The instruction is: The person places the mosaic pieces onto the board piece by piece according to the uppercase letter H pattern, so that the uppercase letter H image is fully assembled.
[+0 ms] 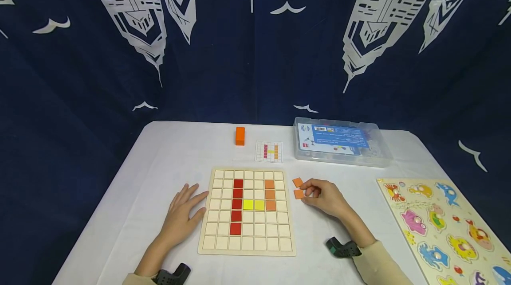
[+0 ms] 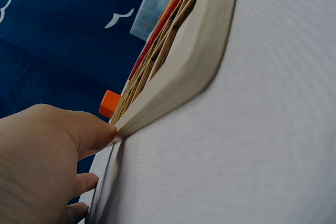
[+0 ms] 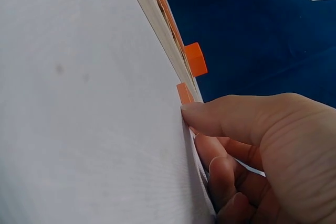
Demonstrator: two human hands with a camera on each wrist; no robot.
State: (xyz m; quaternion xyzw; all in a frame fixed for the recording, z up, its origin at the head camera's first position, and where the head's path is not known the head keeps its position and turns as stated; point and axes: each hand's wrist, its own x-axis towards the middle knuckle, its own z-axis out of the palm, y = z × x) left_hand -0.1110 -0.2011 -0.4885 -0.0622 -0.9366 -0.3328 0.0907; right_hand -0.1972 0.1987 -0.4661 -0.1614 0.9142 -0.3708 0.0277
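A wooden grid board [image 1: 247,251] lies on the table, bearing a column of red square tiles [image 1: 236,216], two yellow tiles [image 1: 253,205] and three orange tiles [image 1: 269,194]. My left hand [image 1: 181,216] rests at the board's left side, fingers spread, thumb and forefinger at its edge [image 2: 194,72]. Right of the board lie two loose orange square tiles, an upper one [image 1: 297,182] and a lower one [image 1: 298,194]. With thumb and curled fingers, my right hand [image 1: 325,196] pinches the lower tile at its right side. The right wrist view shows the thumb against an orange tile [image 3: 184,93].
Behind the board are an orange block [image 1: 240,136], a small pattern card [image 1: 269,151] and a clear plastic box [image 1: 341,158] with a blue label. An animal puzzle board [image 1: 437,236] lies at the right. A dark blue curtain [image 1: 255,63] hangs behind the table.
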